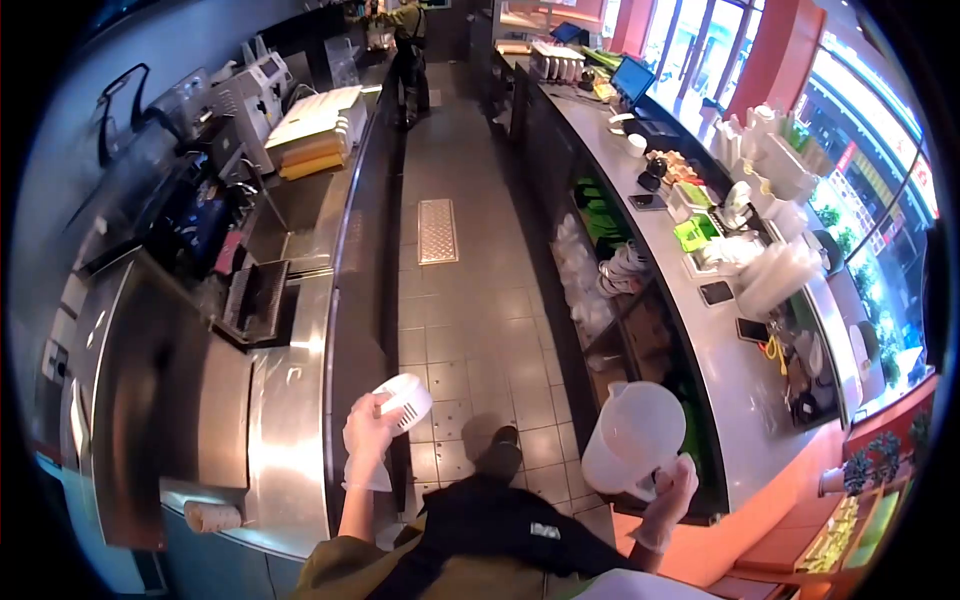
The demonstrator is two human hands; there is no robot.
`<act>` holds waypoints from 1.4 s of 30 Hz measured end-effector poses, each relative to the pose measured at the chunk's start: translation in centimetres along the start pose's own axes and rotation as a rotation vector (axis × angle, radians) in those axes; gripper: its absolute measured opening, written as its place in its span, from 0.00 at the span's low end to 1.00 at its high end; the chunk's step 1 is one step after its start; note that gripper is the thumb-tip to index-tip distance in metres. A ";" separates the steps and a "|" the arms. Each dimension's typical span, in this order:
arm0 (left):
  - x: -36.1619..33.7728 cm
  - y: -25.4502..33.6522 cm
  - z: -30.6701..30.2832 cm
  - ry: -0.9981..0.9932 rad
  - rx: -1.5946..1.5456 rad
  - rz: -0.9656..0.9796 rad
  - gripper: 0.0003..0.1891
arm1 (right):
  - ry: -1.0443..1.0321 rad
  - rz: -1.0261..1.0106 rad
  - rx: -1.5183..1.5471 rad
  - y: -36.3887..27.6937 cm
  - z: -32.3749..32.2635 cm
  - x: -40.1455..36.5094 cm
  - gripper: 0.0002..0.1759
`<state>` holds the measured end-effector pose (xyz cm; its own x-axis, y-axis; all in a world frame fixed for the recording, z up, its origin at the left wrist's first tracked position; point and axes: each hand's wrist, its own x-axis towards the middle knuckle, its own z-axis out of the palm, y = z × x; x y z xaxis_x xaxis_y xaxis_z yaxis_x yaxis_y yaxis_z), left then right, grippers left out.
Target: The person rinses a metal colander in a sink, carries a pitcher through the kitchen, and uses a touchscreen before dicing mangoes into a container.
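Observation:
In my left hand (pixel 368 432) is a white, round, cup-like piece (pixel 404 402) with dark slots in its side; its exact kind I cannot make out. The fingers are closed around its near edge, above the floor beside the left counter. My right hand (pixel 672 496) grips the handle of a translucent plastic pitcher (pixel 632 435), which hangs tilted in front of the right counter with its wide mouth towards me. No contents can be made out in the pitcher. Both hands appear to wear thin clear gloves.
A steel counter (pixel 290 440) runs along the left, with a brown cup (pixel 212 517) on its side. The right counter (pixel 700 350) carries phones, stacked cups (pixel 780 278) and a screen (pixel 632 80). A person (pixel 410 60) stands at the aisle's far end.

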<state>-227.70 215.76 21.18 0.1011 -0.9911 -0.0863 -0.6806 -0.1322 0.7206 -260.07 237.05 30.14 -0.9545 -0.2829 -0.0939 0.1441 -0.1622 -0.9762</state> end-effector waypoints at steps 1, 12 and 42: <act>2.2 1.3 1.6 0.020 0.013 -0.046 0.16 | -0.036 0.005 0.034 0.4 2.2 2.4 0.17; 30.1 27.2 16.8 -0.204 -0.219 0.213 0.15 | -0.194 0.017 -0.028 2.3 27.8 30.9 0.19; 119.7 48.7 29.0 0.313 -0.360 0.004 0.16 | -0.649 0.133 -0.141 15.9 117.9 83.4 0.17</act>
<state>-269.80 90.33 25.97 0.3506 -0.9323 0.0887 -0.3924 -0.0603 0.9178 -306.59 99.47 29.88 -0.5750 -0.8091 -0.1213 0.1718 0.0256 -0.9848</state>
